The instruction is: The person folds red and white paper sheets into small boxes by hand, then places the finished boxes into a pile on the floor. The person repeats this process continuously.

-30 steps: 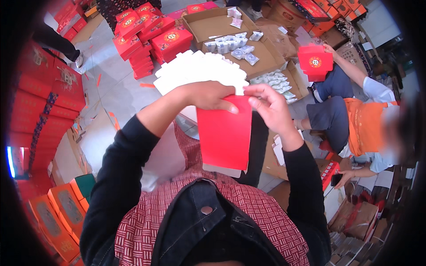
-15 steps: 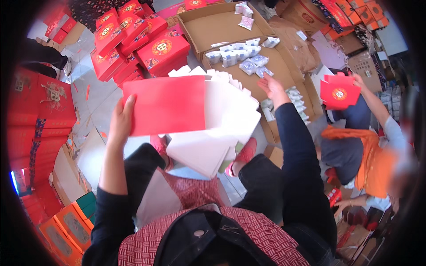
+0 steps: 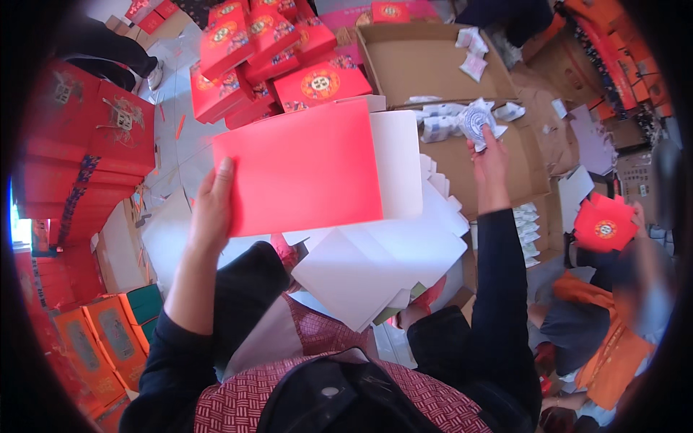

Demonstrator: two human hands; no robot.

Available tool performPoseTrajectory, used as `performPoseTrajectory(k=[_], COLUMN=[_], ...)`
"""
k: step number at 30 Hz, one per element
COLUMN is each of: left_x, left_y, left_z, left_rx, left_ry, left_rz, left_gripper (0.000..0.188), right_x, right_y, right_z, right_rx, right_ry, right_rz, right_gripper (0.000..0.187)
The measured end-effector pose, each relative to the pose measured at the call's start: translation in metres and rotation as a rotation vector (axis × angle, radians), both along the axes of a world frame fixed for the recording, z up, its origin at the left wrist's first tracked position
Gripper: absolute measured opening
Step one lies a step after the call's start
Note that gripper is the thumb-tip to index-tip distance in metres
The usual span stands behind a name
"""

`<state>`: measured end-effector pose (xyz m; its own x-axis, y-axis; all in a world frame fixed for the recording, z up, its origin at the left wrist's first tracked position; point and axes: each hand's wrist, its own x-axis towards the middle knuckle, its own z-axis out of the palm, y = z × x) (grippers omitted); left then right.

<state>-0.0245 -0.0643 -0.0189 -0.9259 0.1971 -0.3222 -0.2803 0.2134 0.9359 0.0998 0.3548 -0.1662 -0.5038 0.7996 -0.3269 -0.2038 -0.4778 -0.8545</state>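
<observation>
My left hand (image 3: 214, 206) grips the left edge of a flat red carton (image 3: 303, 173), thumb on top. A white flap (image 3: 401, 162) sticks out at the carton's right end. Below it lies a fanned stack of white card sheets (image 3: 382, 252) above my knees. Over the cardboard tray (image 3: 520, 169), my right hand (image 3: 492, 166) pinches a round packet (image 3: 476, 121) in clear wrap with a blue-and-white print. More wrapped packets (image 3: 437, 126) sit in the tray just left of that hand.
Red gift boxes (image 3: 317, 85) are piled at the far left of the tray. Tall red boxes (image 3: 108, 133) stand at left, orange boxes (image 3: 112, 335) below them. At right, a co-worker in an orange garment (image 3: 606, 353) holds a red box (image 3: 605, 222).
My right hand, earlier with empty fingers by the packets, now holds a round one raised. The red carton appears tilted, its white flap now distinct. The whole view has shifted.
</observation>
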Motion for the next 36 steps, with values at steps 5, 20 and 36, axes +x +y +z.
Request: performPoseTrajectory(k=[5,20,36], left_x=[0.016,0.265,0.333], left_y=[0.011,-0.007,-0.077], left_z=[0.003,0.112,0.064], left_rx=[0.232,0.867,0.594], left_ry=[-0.036,-0.274,-0.173], left_rz=[-0.117,-0.768,-1.183], left_gripper=[0.048,0.041,0.044], right_x=[0.054,0.268,0.424], right_y=[-0.119,-0.323,-0.421], right_z=[0.209,0.305,0.214], right_rx=[0.785,0.828,0.580], right_ry=[0.018,0.166,0.047], right_rz=[0.225,-0.416,0.017], right_gripper=[0.035,0.053,0.047])
